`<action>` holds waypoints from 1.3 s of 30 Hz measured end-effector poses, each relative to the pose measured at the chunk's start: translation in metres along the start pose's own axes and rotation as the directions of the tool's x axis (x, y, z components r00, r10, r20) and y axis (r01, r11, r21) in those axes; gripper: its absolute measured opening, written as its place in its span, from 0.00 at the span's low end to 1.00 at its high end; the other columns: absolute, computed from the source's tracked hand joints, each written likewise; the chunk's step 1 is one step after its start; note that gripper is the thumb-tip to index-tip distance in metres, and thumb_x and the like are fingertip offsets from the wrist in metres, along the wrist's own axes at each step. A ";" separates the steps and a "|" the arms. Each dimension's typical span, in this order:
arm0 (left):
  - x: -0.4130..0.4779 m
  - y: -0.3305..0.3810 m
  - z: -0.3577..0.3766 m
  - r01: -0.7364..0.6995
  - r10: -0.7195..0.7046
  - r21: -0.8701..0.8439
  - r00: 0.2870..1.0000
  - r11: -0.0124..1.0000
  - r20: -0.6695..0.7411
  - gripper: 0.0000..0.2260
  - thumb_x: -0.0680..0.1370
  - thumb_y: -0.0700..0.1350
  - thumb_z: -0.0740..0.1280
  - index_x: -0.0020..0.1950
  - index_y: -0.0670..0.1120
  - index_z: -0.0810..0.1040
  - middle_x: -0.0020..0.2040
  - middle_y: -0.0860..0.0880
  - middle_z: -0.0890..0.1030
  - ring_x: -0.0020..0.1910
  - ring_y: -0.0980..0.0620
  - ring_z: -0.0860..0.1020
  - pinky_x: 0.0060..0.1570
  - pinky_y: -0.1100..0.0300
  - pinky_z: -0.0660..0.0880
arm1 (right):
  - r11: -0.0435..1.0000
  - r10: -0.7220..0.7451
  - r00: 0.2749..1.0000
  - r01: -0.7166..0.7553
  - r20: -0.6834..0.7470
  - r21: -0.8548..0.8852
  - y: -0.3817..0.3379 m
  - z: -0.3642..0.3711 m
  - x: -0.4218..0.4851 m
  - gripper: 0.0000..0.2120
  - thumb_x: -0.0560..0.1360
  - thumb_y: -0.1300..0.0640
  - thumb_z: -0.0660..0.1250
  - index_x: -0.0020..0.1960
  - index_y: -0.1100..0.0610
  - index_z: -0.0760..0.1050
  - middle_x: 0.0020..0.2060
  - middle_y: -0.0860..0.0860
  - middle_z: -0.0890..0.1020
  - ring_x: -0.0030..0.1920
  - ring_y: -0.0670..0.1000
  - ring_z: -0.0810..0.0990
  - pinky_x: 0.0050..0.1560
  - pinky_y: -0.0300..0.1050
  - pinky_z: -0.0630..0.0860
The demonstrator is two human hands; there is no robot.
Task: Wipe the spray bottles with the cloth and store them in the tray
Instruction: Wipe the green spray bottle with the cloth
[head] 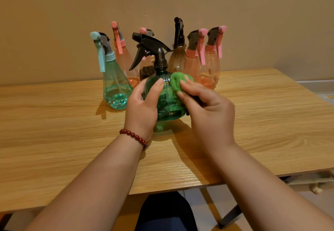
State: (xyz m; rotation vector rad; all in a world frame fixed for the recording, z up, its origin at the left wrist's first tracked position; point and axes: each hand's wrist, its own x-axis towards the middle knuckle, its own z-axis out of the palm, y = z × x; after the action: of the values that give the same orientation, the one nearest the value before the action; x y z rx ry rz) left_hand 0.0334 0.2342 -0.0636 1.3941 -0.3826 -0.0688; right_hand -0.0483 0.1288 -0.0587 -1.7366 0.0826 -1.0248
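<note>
Currently, my left grip point(142, 107) is wrapped round the round green ribbed plastic spray bottle point(166, 104), upright over the middle of the wooden counter point(63, 131). My right grip point(204, 111) pinches a bunched green cloth point(178, 81) against the bottle's shoulder. Other clear coloured plastic spray bottles point(209, 71) stand clustered behind, near the far edge.

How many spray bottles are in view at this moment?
7. The green bottle is held in front; behind it, left to right: teal bottle, left pink bottle, part-hidden bottle, brown bottle, middle pink bottle, right pink bottle. Others could be hidden.
</note>
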 end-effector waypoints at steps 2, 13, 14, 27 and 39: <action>0.001 0.000 -0.001 -0.011 0.011 0.034 1.000 0.999 -0.020 0.13 0.78 0.56 0.67 0.57 0.50 0.79 0.52 0.52 0.83 0.51 0.62 0.82 0.47 0.67 0.78 | 0.998 -0.037 0.999 0.038 0.028 -0.046 0.004 -0.004 -0.015 0.15 0.71 0.66 0.74 0.56 0.56 0.80 0.53 0.45 0.82 0.58 0.38 0.79 0.61 0.34 0.74; 0.000 0.000 -0.002 -0.054 0.054 0.022 0.998 0.998 -0.015 0.20 0.72 0.61 0.67 0.55 0.48 0.81 0.51 0.48 0.85 0.52 0.51 0.83 0.47 0.56 0.79 | 1.000 0.004 0.999 -0.003 0.037 -0.008 0.002 -0.006 -0.015 0.16 0.70 0.67 0.75 0.56 0.56 0.80 0.51 0.45 0.83 0.56 0.38 0.80 0.59 0.32 0.74; 0.000 0.000 -0.003 -0.065 0.066 0.031 0.998 0.997 -0.017 0.19 0.73 0.60 0.67 0.55 0.47 0.81 0.51 0.48 0.85 0.51 0.51 0.83 0.47 0.58 0.78 | 1.000 -0.007 0.999 0.008 0.049 -0.023 0.002 -0.007 -0.021 0.16 0.70 0.67 0.75 0.56 0.56 0.80 0.51 0.45 0.83 0.57 0.38 0.80 0.59 0.31 0.74; -0.001 0.001 -0.001 -0.060 0.061 0.068 0.998 0.996 -0.010 0.16 0.78 0.55 0.67 0.58 0.45 0.80 0.49 0.51 0.84 0.47 0.61 0.82 0.42 0.69 0.76 | 0.997 -0.017 0.999 0.020 0.032 -0.079 -0.002 -0.007 -0.022 0.15 0.70 0.66 0.75 0.55 0.55 0.82 0.52 0.45 0.84 0.56 0.38 0.80 0.59 0.31 0.74; -0.003 0.000 0.000 -0.103 0.101 0.067 0.994 0.992 0.029 0.24 0.69 0.63 0.68 0.59 0.50 0.79 0.53 0.50 0.84 0.54 0.51 0.83 0.52 0.48 0.81 | 0.991 0.118 0.992 -0.114 -0.051 0.071 -0.011 -0.001 0.003 0.12 0.73 0.64 0.73 0.52 0.49 0.82 0.48 0.39 0.83 0.55 0.38 0.81 0.59 0.41 0.78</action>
State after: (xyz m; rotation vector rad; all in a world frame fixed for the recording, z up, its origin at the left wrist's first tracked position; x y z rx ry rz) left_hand 0.0303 0.2350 -0.0639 1.4402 -0.4812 0.0103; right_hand -0.0514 0.1313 -0.0484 -1.6234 0.1801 -0.9786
